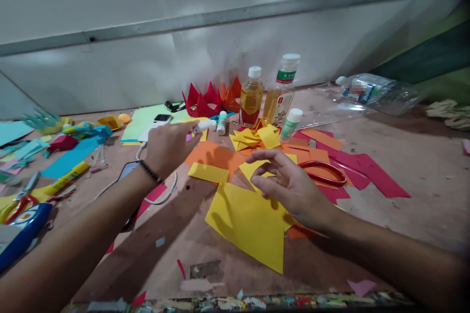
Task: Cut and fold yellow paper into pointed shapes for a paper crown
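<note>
My left hand (169,145), with a dark bead bracelet at the wrist, reaches toward the back with its fingers closed around a small white tube (202,126), slightly blurred. Just right of it stands a small white bottle with a green label (222,123). Over the middle of the table hovers my right hand (284,181), open, its fingers loosely curved and apart, holding nothing. Below it lies a large yellow paper sheet (249,225). A yellow strip (207,172) and orange paper (211,154) lie between the hands. Red scissor handles (325,164) sit right of my right hand.
Folded yellow pieces (253,138) lie before two drink bottles (251,98). Behind stand red paper crowns (203,102). A plastic bottle (382,93) lies at right. Left are a power bank (152,127) with cable, scissors (22,205), a blue tool (25,234) and scraps.
</note>
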Demonstrator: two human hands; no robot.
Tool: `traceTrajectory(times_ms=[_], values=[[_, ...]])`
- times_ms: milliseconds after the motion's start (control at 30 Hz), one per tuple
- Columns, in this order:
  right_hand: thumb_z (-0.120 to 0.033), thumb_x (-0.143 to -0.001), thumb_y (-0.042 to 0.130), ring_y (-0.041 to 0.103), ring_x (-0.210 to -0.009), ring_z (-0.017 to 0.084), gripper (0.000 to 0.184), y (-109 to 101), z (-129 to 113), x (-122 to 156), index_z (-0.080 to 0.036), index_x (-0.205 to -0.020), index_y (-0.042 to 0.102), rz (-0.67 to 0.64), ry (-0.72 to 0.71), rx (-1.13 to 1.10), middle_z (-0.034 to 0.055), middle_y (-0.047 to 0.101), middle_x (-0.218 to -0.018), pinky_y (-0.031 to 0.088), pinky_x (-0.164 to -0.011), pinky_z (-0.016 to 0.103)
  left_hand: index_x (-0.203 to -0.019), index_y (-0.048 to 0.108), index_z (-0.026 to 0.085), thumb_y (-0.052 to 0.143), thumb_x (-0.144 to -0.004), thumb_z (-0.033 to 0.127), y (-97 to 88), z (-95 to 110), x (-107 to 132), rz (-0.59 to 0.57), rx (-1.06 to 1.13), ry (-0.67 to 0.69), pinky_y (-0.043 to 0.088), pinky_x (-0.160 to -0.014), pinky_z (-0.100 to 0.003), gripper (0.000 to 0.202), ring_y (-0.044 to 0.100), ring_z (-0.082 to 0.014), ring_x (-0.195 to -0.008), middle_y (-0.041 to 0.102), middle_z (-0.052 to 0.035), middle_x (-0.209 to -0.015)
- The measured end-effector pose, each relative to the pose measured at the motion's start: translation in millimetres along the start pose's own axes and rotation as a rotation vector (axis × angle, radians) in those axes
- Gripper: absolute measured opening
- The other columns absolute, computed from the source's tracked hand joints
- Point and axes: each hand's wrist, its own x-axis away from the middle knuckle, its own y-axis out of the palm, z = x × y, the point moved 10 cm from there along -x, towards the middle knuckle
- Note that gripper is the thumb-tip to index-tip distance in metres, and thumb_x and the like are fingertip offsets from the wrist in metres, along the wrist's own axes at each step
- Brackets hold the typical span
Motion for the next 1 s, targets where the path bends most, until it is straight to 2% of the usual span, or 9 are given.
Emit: traceTrajectory(times_ms=[133, 267, 367, 433, 500, 633, 767, 867, 1000], values=[[-0.059, -0.099, 0.068, 0.068, -0.104, 0.022, 0.044, -6, 1, -8, -0.025, -0.126, 0.061, 0.004, -0.072, 0.131, 0.0086, 0.070, -0.124, 0.056, -0.077, 0.035, -0.133, 0.068, 0.017, 0.072, -0.105, 0.039, 48.3, -19, -49, -0.169, -0.157, -0.006, 0.064, -0.095, -0.048, 0.035, 0.073, -0.0260, -0.111, 0.071, -0.0107, -0.132], [-0.055, -0.105, 0.063, 0.069, -0.102, 0.023, 0.035, -3, -1, -11, -0.024, -0.120, 0.067, -0.045, -0.141, 0.337, 0.0078, 0.075, -0.117, 0.055, -0.083, 0.038, -0.137, 0.066, 0.018, 0.073, -0.104, 0.039, 72.5, -7, -55, -0.224, -0.182, 0.063, 0.064, -0.098, -0.050, 0.039, 0.072, -0.0276, -0.116, 0.069, -0.0117, -0.137], [-0.044, -0.106, 0.064, 0.066, -0.111, 0.027, 0.024, 6, -3, -9, -0.024, -0.116, 0.073, -0.120, -0.237, 0.517, 0.0091, 0.076, -0.120, 0.050, -0.099, 0.047, -0.140, 0.065, 0.019, 0.072, -0.104, 0.036, 60.9, 19, -25, -0.200, -0.139, 0.191, 0.057, -0.109, -0.057, 0.040, 0.066, -0.0316, -0.130, 0.064, -0.0128, -0.148], [-0.034, -0.099, 0.072, 0.061, -0.117, 0.032, 0.023, 16, -1, -5, -0.022, -0.118, 0.075, -0.199, -0.302, 0.627, 0.0110, 0.077, -0.122, 0.044, -0.105, 0.053, -0.132, 0.069, 0.016, 0.066, -0.105, 0.024, 50.4, 43, 9, -0.235, -0.070, 0.320, 0.054, -0.112, -0.059, 0.028, 0.066, -0.0321, -0.129, 0.070, -0.0131, -0.138], [-0.028, -0.093, 0.077, 0.060, -0.116, 0.034, 0.029, 27, 3, 0, -0.021, -0.122, 0.076, -0.291, -0.351, 0.699, 0.0121, 0.077, -0.123, 0.043, -0.103, 0.055, -0.127, 0.073, 0.019, 0.059, -0.104, 0.017, 40.3, 67, 48, -0.297, 0.035, 0.467, 0.056, -0.109, -0.052, 0.027, 0.069, -0.0298, -0.121, 0.077, -0.0109, -0.124], [-0.026, -0.100, 0.070, 0.061, -0.116, 0.031, 0.023, 45, 5, 11, -0.021, -0.122, 0.075, -0.416, -0.444, 0.743, 0.0111, 0.076, -0.126, 0.045, -0.100, 0.051, -0.137, 0.066, 0.024, 0.053, -0.102, 0.013, 23.5, 94, 107, -0.380, 0.219, 0.676, 0.054, -0.111, -0.046, 0.039, 0.065, -0.0273, -0.131, 0.071, -0.0081, -0.146], [-0.028, -0.106, 0.063, 0.058, -0.126, 0.031, 0.020, 47, -9, 16, -0.019, -0.120, 0.075, -0.411, -0.534, 0.736, 0.0142, 0.071, -0.140, 0.042, -0.106, 0.051, -0.126, 0.069, 0.023, 0.053, -0.102, 0.012, 23.7, 91, 120, -0.421, 0.299, 0.690, 0.058, -0.094, -0.046, 0.030, 0.071, -0.0263, -0.106, 0.078, -0.0068, -0.123], [-0.046, -0.098, 0.077, 0.062, -0.118, 0.027, 0.030, 54, -21, 27, -0.021, -0.115, 0.075, -0.513, -0.620, 0.704, 0.0098, 0.076, -0.130, 0.044, -0.103, 0.044, -0.124, 0.070, 0.022, 0.054, -0.103, 0.014, 27.5, 86, 117, -0.424, 0.327, 0.644, 0.058, -0.089, -0.044, 0.027, 0.070, -0.0251, -0.100, 0.077, -0.0068, -0.113], [-0.056, -0.089, 0.084, 0.063, -0.111, 0.027, 0.049, 72, -16, 44, -0.019, -0.119, 0.072, -0.719, -0.650, 0.736, 0.0094, 0.074, -0.127, 0.044, -0.095, 0.042, -0.128, 0.070, 0.023, 0.058, -0.090, 0.027, 19.2, 81, 116, -0.403, 0.367, 0.661, 0.057, -0.096, -0.041, 0.040, 0.072, -0.0237, -0.108, 0.078, -0.0063, -0.124]])
